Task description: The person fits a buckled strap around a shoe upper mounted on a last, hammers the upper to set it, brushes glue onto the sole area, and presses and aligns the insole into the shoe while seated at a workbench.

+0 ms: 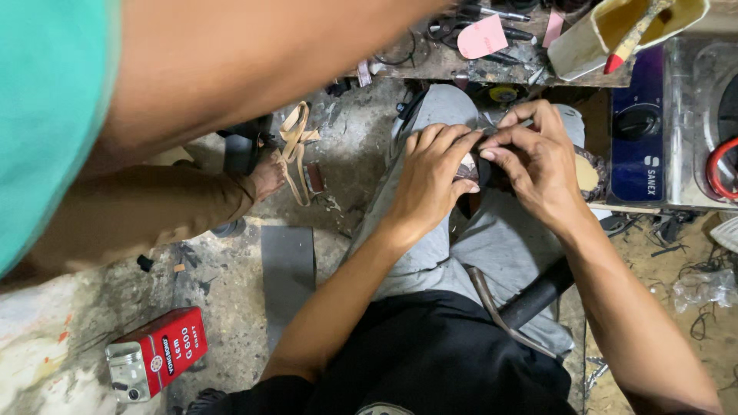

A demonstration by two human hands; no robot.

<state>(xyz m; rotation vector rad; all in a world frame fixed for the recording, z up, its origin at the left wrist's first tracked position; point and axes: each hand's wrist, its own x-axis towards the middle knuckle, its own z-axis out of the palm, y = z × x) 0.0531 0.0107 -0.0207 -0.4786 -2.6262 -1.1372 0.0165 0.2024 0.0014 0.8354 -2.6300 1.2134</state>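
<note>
**Both hands closed on a small dark piece over your lap**

Head view: your left hand (432,175) and right hand (538,165) meet above your grey-trousered knees, fingers curled in and pinching a small dark workpiece (474,170) between them. Held that way, thumbs and fingertips pressed together from both sides, the piece is steadied against your lap and kept close under your eyes. It looks like part of a sandal or shoe, with a patterned brown sole edge (593,174) showing past your right wrist, but your knuckles cover most of it, so you cannot be sure of its shape or what exactly each finger bears on.

Near your left knee, tan straps (294,146) lie on the stained concrete floor (231,292), and a red tin can (156,352) lies on its side at the lower left, within arm's reach. A cluttered wooden bench (461,65) runs along the top, with a pink card and dark tools that are too jumbled to name.

Another person's arm (231,54) crosses the upper left and blocks that corner. A curved metal bar (492,303) passes under your right forearm, its ends hidden.
</note>
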